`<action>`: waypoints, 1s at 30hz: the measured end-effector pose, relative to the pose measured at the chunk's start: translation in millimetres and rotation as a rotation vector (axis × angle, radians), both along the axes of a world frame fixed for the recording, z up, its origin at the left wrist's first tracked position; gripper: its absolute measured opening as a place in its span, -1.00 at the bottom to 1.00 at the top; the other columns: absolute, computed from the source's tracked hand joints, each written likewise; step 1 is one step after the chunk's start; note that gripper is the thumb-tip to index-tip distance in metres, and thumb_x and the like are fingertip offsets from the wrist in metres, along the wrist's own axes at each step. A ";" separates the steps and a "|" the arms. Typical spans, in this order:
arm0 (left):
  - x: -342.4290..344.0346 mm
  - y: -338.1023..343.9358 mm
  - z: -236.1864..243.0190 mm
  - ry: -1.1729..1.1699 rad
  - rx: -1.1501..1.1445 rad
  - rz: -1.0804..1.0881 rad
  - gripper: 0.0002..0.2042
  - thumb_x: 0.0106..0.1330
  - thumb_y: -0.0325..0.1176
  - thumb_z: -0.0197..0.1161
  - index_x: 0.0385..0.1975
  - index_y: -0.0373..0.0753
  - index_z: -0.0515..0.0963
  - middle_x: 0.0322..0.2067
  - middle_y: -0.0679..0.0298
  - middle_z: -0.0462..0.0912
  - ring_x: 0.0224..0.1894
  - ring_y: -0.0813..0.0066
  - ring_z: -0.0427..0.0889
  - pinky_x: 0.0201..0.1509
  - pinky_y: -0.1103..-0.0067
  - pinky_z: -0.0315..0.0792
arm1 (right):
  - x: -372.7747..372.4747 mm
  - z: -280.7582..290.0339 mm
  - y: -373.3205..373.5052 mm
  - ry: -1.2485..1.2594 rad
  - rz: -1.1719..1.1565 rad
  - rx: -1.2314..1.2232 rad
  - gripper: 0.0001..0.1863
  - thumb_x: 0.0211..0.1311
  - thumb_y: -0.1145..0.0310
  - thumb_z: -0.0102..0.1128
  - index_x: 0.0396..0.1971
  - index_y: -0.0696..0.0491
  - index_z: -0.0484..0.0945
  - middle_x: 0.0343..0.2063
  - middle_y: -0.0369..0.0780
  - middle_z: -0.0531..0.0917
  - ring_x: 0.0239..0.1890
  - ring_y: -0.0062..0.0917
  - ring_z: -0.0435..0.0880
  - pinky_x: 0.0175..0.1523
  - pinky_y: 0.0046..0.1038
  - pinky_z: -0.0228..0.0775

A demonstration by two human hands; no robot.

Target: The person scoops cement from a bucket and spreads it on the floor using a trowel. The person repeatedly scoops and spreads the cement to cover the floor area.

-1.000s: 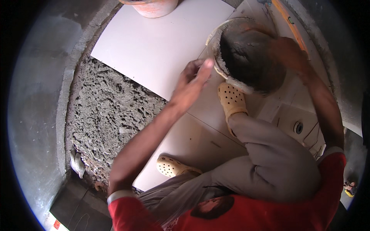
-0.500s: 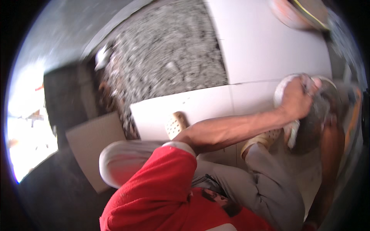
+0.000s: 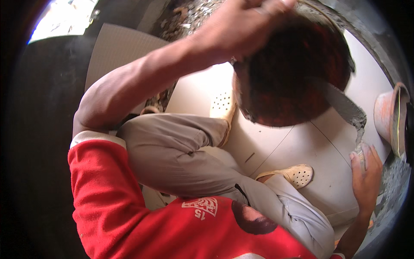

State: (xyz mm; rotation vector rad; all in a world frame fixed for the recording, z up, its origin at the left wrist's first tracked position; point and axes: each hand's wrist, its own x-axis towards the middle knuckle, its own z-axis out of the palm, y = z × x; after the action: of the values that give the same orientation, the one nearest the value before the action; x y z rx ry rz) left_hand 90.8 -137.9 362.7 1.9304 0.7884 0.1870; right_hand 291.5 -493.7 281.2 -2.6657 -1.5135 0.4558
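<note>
A round, dark basin (image 3: 293, 73), stained reddish inside, is held up and tilted over the white tiles. My left hand (image 3: 254, 26) reaches up to its upper left rim and grips it, the fingers partly blurred at the picture's edge. In my right hand (image 3: 366, 175) is the handle of a trowel (image 3: 345, 105) coated with grey mortar. The trowel's blade points up and left, its tip overlapping the basin's lower right side in this view. What lies deep in the basin is too dark to make out.
White floor tiles (image 3: 276, 146) lie under my clogs (image 3: 297, 176). At the right stands another basin (image 3: 384, 116), orange-pink outside. Grey mortar (image 3: 394, 190) shows at the right rim. A loose tile-like panel (image 3: 114, 56) and rubble (image 3: 177, 21) are at the upper left.
My left hand has moved up and left, bringing the basin up and tilted. The trowel now shows plainly in my right hand. The whole view has turned toward the right.
</note>
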 end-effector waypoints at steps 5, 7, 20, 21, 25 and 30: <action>-80.9 24.6 -5.8 -0.209 0.116 0.467 -0.54 0.68 -0.06 -0.01 0.23 -0.35 0.55 -0.12 0.16 0.74 -0.18 0.48 0.71 -0.12 0.49 0.65 | 35.8 -34.4 10.0 0.213 0.057 0.190 -0.54 0.47 0.28 0.27 0.16 0.34 0.56 0.03 0.12 0.67 0.06 -0.14 0.64 0.25 -0.23 0.42; -108.4 44.6 -9.8 -0.316 0.026 0.644 -0.59 0.67 -0.09 0.04 0.19 -0.30 0.59 -0.10 0.20 0.75 -0.15 0.48 0.73 -0.10 0.50 0.64 | 47.9 -51.8 1.4 0.270 -0.022 0.292 -0.57 0.46 0.28 0.27 0.11 0.33 0.57 -0.09 0.04 0.67 -0.08 -0.25 0.64 0.11 -0.30 0.45; -177.9 127.9 -7.3 -0.174 0.167 0.896 -0.54 0.56 0.06 0.20 -0.09 -0.32 0.66 -0.33 0.32 0.72 -0.38 0.62 0.64 -0.29 0.60 0.56 | 108.5 34.3 60.5 0.252 0.136 0.142 -0.74 0.46 0.34 0.19 -0.06 0.23 0.59 -0.35 -0.10 0.55 -0.31 -0.31 0.54 -0.15 -0.30 0.39; -187.8 141.4 -25.9 -0.120 0.083 0.889 -0.54 0.57 0.06 0.19 -0.09 -0.32 0.67 -0.30 0.35 0.71 -0.32 0.64 0.63 -0.23 0.61 0.54 | 88.7 28.2 88.0 0.267 0.198 0.068 -0.71 0.43 0.34 0.21 -0.02 0.24 0.59 -0.23 0.00 0.61 -0.19 -0.13 0.60 -0.03 -0.20 0.43; -211.1 161.8 -67.6 -0.177 0.094 0.802 -0.53 0.57 0.07 0.19 -0.10 -0.31 0.67 -0.32 0.44 0.65 -0.29 0.74 0.51 -0.18 0.67 0.44 | 12.0 22.3 212.4 0.273 0.521 0.192 -0.72 0.36 0.36 0.24 -0.06 0.23 0.60 -0.18 0.09 0.65 -0.12 0.10 0.63 0.00 -0.06 0.48; -226.4 167.6 -81.1 -0.261 0.047 0.778 -0.57 0.58 0.06 0.19 -0.26 -0.24 0.62 -0.42 0.54 0.48 -0.36 0.79 0.33 -0.30 0.69 0.26 | -100.7 11.1 354.2 0.028 0.713 0.340 -0.69 0.43 0.28 0.22 -0.06 0.23 0.59 -0.21 0.05 0.67 -0.15 0.02 0.67 0.00 -0.08 0.51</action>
State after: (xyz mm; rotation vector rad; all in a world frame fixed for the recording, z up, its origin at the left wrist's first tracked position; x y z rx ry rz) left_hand -135.5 29.7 281.7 1.5069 1.3227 0.9118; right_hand 190.8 -139.5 292.3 -1.8103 -2.2625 0.2168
